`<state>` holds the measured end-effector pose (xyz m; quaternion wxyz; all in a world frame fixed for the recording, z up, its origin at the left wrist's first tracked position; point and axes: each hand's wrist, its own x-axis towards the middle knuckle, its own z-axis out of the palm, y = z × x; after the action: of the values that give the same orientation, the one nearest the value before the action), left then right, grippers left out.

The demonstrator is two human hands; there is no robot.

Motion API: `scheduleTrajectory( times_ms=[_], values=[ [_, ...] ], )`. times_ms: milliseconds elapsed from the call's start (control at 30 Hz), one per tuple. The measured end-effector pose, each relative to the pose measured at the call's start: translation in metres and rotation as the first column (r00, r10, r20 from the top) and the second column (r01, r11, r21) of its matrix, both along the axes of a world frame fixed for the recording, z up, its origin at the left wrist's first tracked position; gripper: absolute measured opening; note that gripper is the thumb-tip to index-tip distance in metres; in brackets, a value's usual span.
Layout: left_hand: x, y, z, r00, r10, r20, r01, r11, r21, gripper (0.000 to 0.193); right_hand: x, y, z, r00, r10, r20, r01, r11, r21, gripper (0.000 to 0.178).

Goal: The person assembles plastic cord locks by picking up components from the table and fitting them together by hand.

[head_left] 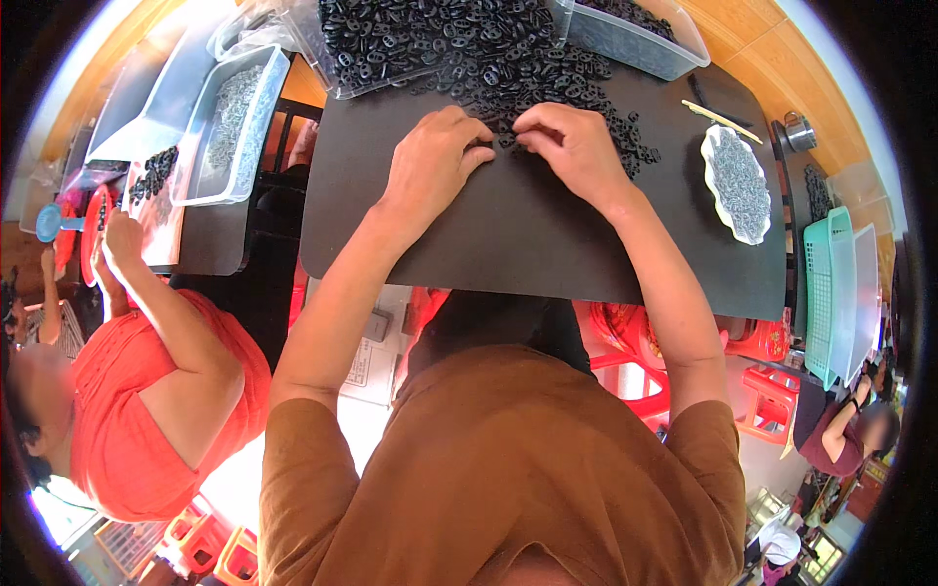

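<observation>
At the near edge of a large heap of small black plastic pieces with holes (440, 49), my two hands face each other over the dark table. My left hand (438, 158) has its fingers curled, with thumb and forefinger close together. My right hand (575, 151) is bent in a pinch, its fingertips beside a few black pieces between the hands. Whatever either hand grips is too small or hidden to make out. Loose black pieces trail along the right side of the heap.
A white scalloped dish (738, 186) of small silvery parts sits right, near a pale stick (721, 121). Clear plastic bins (640, 44) stand at the back. A person in red (161, 391) works on the left beside another bin (234, 132). A green basket (828, 293) is at far right.
</observation>
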<state>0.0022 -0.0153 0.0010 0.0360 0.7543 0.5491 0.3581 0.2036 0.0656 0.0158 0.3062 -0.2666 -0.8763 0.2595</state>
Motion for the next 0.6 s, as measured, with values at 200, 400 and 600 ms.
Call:
scheduleTrajectory(
  times_ms=[200,400,600],
  values=[
    [-0.004,-0.005,0.000,0.984,-0.018,0.176,0.035,0.995,-0.097,0.015,0.008,-0.005,0.006,0.969,-0.181,-0.169,0.084,0.881,-0.465,0.011],
    [0.007,-0.003,0.004,0.687,0.108,0.718,0.227,0.907,-0.354,0.010,0.004,-0.003,0.004,0.917,-0.076,-0.393,-0.075,0.932,-0.354,0.004],
    [0.006,-0.002,0.000,0.364,0.108,0.925,0.413,0.872,-0.265,0.011,-0.004,-0.017,0.011,0.915,-0.117,-0.385,-0.151,0.787,-0.599,0.006]
  ],
)
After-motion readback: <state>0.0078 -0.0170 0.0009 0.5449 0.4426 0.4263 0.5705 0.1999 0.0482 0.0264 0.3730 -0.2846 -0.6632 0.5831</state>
